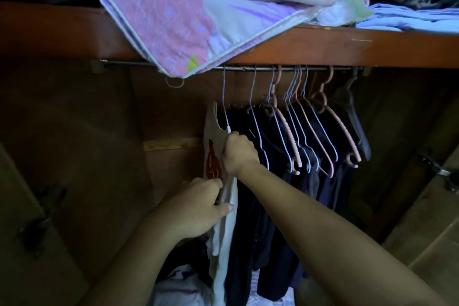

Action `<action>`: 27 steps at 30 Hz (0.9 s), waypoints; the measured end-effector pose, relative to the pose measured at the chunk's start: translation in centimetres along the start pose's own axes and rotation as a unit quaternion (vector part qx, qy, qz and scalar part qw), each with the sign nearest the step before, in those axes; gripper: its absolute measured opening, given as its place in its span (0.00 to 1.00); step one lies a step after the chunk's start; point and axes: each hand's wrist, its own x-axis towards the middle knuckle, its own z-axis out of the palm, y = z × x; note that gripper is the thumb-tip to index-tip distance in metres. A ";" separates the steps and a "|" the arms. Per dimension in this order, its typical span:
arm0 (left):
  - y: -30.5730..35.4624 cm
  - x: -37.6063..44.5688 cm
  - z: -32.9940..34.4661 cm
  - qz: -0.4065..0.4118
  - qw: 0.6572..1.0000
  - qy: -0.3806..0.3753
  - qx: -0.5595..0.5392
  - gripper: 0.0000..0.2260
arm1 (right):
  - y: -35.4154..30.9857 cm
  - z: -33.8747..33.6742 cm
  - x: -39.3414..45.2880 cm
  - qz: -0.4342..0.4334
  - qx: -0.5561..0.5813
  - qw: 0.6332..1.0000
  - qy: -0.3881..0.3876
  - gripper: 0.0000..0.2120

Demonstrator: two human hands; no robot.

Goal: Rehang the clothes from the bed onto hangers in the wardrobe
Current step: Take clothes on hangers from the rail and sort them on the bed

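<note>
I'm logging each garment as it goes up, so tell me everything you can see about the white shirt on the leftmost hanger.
The white shirt looks like thin, soft fabric, with a red print on its front that is only partly visible. It hangs edge-on from a pale blue wire hanger hooked on the rail, at the left end of the row, against dark clothes. The right hand grips it at the shoulder, by the hanger; the left hand pinches its edge lower down.

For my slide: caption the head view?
Both hands grip a white shirt hanging on the wardrobe rail.
</note>
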 end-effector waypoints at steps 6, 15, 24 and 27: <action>-0.4 0.3 -0.4 -0.009 1.000 0.029 -0.001 0.22 | 0.8 -1.2 -0.2 -0.033 0.020 0.998 0.058 0.12; -1.1 0.6 -1.0 -0.046 0.997 0.065 -0.016 0.20 | 3.4 -2.9 -1.4 -0.089 0.040 0.989 0.109 0.03; -1.0 1.6 -0.8 -0.036 0.994 0.091 -0.044 0.28 | 3.8 -3.2 -0.8 -0.130 0.068 0.979 0.139 0.03; -2.1 1.9 -0.8 -0.043 0.993 0.097 -0.060 0.25 | 5.4 -3.0 -2.0 -0.150 0.100 0.975 0.133 0.06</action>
